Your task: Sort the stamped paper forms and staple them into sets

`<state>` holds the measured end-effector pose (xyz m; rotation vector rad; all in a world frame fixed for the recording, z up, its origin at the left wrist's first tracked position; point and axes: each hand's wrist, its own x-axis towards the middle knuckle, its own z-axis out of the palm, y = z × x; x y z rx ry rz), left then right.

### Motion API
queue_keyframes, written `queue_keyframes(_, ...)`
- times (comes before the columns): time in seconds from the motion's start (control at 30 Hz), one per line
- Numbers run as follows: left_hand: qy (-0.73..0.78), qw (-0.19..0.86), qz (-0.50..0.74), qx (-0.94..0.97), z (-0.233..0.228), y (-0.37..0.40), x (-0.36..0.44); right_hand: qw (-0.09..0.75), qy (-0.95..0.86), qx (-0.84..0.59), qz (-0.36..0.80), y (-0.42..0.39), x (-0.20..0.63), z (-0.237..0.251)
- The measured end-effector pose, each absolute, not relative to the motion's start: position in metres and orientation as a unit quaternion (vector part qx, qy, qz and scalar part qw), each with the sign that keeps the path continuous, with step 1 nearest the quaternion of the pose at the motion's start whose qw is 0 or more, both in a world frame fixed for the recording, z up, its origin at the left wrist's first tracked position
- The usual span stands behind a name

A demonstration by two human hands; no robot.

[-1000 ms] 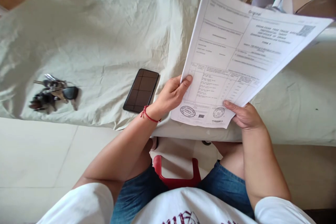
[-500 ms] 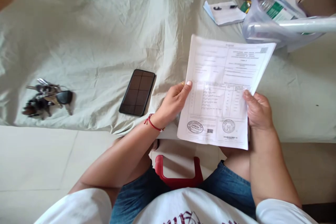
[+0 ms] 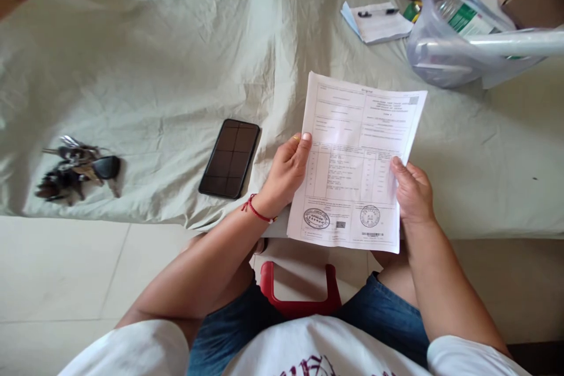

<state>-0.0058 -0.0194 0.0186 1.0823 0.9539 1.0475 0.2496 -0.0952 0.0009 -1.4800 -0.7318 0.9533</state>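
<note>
Printed form (image 3: 356,158) is held flat in both hands, just above the near edge of the cloth-covered surface (image 3: 176,70), over the lap. Left hand (image 3: 286,173) is pinched on the left margin, thumb on top at mid-height. Right hand (image 3: 412,194) is clamped on the lower right edge, thumb over the print. Neither hand is free.

Handling, judged: very light, limp, easily creased or torn. It looks like more than one sheet stacked, though the edges are too fine to be sure. Opposite-edge grips keep it flat; a one-corner hold would likely let it droop or fan apart. Stamps sit along the bottom strip, best left untouched by the fingers in case of smudging.

Nearby: dark phone (image 3: 230,157) lies face up on the cloth just left of the left hand. Key bunch (image 3: 77,167) lies well apart at far left. Clear plastic tub (image 3: 445,53) and a notepad with pen (image 3: 379,20) are at the far right side.
</note>
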Motion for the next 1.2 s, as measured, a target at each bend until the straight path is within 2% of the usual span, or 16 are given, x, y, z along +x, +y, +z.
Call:
queue_keyframes(0.3,0.438,0.622,0.454,0.463,0.008,-0.012,-0.010,0.537,-0.355,-0.613,0.457,-0.101,0.259,0.003)
queue_keyframes(0.6,0.467,0.617,0.472,0.422,0.004,-0.015,-0.005,0.378,-0.358,-0.605,0.603,-0.126,0.293,0.004)
queue_keyframes(0.83,0.445,0.700,0.441,0.343,-0.005,-0.020,0.006,0.509,-0.381,-0.630,0.446,-0.112,0.286,0.000)
queue_keyframes(1.07,0.444,0.641,0.454,0.431,0.001,-0.024,0.005,0.485,-0.427,-0.638,0.419,-0.120,0.296,-0.001)
queue_keyframes(1.2,0.408,0.677,0.445,0.421,0.006,-0.023,0.001,0.460,-0.424,-0.631,0.459,-0.124,0.309,-0.002)
